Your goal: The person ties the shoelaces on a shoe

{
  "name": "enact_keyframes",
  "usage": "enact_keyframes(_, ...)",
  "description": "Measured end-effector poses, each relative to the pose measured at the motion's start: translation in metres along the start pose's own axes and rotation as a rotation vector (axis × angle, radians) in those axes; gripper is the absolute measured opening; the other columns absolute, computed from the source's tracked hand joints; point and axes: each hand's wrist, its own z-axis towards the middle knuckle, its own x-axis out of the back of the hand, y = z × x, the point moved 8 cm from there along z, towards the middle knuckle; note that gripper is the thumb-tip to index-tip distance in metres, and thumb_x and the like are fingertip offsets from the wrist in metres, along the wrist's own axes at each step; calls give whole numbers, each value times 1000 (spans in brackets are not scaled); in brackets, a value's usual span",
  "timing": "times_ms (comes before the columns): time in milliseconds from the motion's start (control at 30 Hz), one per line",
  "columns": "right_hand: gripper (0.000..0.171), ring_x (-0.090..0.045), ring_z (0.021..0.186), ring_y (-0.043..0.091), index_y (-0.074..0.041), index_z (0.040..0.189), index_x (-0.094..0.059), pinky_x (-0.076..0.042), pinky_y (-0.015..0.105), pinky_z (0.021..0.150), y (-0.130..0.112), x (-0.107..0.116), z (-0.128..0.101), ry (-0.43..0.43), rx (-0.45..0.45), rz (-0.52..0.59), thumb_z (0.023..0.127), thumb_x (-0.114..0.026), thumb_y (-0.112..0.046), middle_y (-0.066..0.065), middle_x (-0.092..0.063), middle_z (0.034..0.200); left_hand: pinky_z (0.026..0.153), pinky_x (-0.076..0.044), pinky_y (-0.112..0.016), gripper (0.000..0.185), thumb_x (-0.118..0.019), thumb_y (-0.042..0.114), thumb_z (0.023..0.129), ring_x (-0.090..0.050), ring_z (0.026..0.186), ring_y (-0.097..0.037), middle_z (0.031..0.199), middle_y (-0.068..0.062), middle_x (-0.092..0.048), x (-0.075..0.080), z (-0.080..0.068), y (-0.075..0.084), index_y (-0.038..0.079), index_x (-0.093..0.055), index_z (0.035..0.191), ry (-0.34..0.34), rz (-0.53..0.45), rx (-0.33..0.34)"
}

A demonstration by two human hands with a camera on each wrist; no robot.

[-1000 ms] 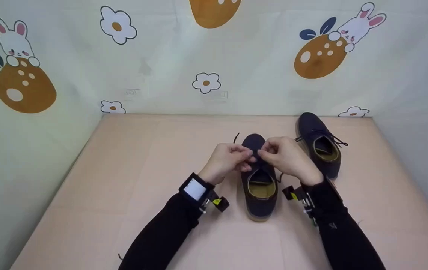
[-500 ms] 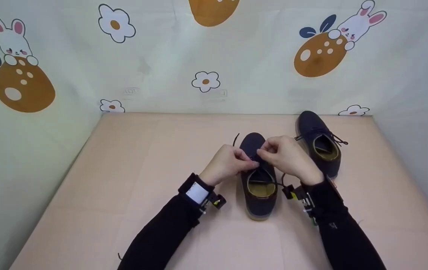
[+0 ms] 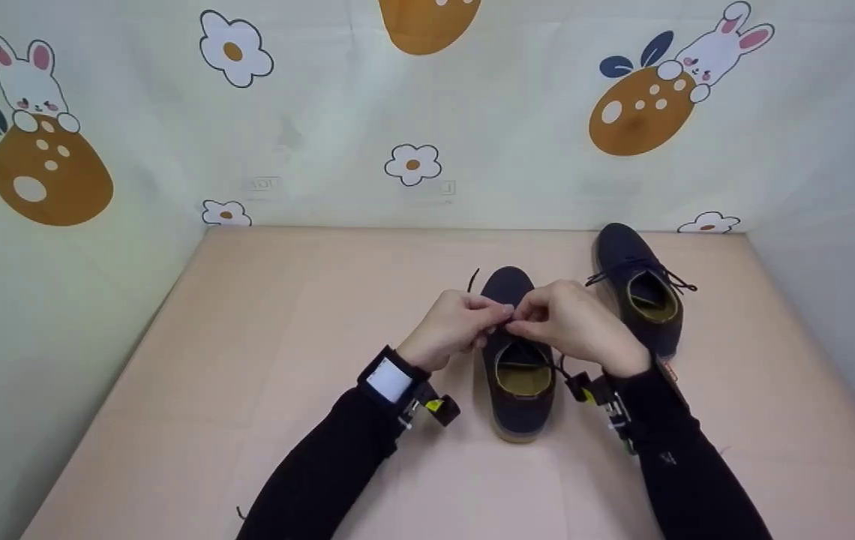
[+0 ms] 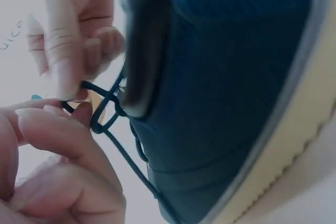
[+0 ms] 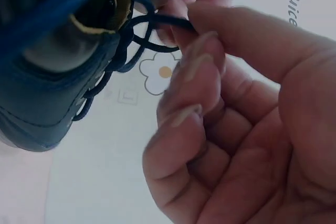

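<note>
A dark navy lace-up shoe [image 3: 521,416] stands on the table, toe away from me, both hands meeting over its laced front. My left hand [image 3: 454,326] comes in from the left, its fingertips pinching the dark shoelace [image 4: 126,156]. From the other side my right hand [image 3: 574,326] pinches the lace between thumb and index finger, as the right wrist view shows. Crossed lace loops stand out over the eyelets in the left wrist view. One loose lace end sticks up left of the toe. In the head view the hands cover most of the lacing.
A second matching shoe [image 3: 656,330], its lace tied in a bow, stands farther back on the right. The pale pink table [image 3: 285,337] meets a patterned cloth wall [image 3: 322,150] behind. Near the left sleeve lies a small dark strand [image 3: 240,513].
The left hand shifted down the shoe's front, then back up slightly. The right fingertips have dropped a little, and the two hands now come together. Both shoes stay in place.
</note>
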Motion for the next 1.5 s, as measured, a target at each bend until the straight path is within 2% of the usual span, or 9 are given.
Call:
enact_keyframes(133, 11, -55, 58, 7, -15, 79, -73, -45, 26, 55, -2, 2, -2, 10, -10, -43, 83, -81, -20, -9, -64, 67, 39, -27, -17, 16, -71, 19, 92, -44, 45, -5, 62, -1, -58, 2, 0, 2, 4, -77, 95, -6, 14, -3)
enact_keyframes(300, 20, -53, 57, 9, -20, 70, -70, -44, 31, 56, 1, -4, -6, -27, -82, -208, 76, -86, -31, -11, -61, 64, 39, -30, -18, 14, -71, 16, 90, -45, 46, -7, 60, 1, -56, 2, -1, 5, 3, -76, 94, -15, 79, -35)
enact_keyframes(467, 13, -53, 59, 11, -20, 70, -71, -44, 33, 57, 1, -10, -6, -85, -77, -270, 77, -82, -22, -9, -61, 66, 45, -39, -19, 13, -71, 14, 90, -48, 49, -8, 69, 0, -63, 3, -1, 10, 2, -75, 94, -10, 156, -117)
enact_keyframes(600, 10, -53, 61, 11, -19, 76, -72, -44, 33, 60, 2, 0, -7, -61, -50, -238, 83, -79, -20, -9, -61, 68, 47, -43, -20, 12, -71, 13, 91, -51, 51, -7, 77, 0, -69, 4, -1, 14, 2, -75, 95, 11, 250, -170)
enact_keyframes(833, 12, -53, 64, 12, -14, 82, -71, -43, 32, 61, 12, 18, -5, 17, -46, -80, 93, -71, -20, -5, -61, 73, 48, -45, -20, 11, -71, 14, 91, -53, 50, -7, 72, 3, -67, 7, -4, 23, 5, -75, 92, 58, 387, -241)
enact_keyframes(933, 11, -55, 67, 13, -13, 83, -71, -44, 32, 63, 18, 14, -1, 33, -51, -33, 92, -71, -19, -5, -64, 75, 50, -44, -20, 10, -72, 15, 90, -53, 54, -5, 71, 5, -66, 7, -6, 27, 6, -76, 91, 81, 451, -284)
enact_keyframes(1133, 10, -58, 66, 11, -14, 81, -74, -47, 30, 62, 27, -2, 6, -4, -92, 25, 89, -75, -19, -7, -67, 74, 56, -41, -18, 7, -72, 11, 88, -52, 62, -4, 71, 6, -63, 3, -8, 32, 5, -76, 89, 95, 519, -366)
enact_keyframes(1267, 7, -59, 65, 11, -12, 82, -74, -48, 29, 62, 28, -5, 7, 17, -87, 21, 86, -78, -16, -6, -66, 73, 58, -43, -18, 5, -73, 10, 88, -53, 63, -3, 70, 6, -62, 1, -9, 34, 6, -75, 88, 94, 528, -401)
enact_keyframes(1500, 6, -65, 77, 15, -8, 94, -76, -52, 35, 71, 15, -6, 5, 17, 68, -104, 89, -75, -11, 0, -72, 86, 60, -44, -19, 6, -73, 12, 89, -53, 64, -2, 71, 7, -62, -2, -10, 37, 7, -75, 90, 73, 535, -437)
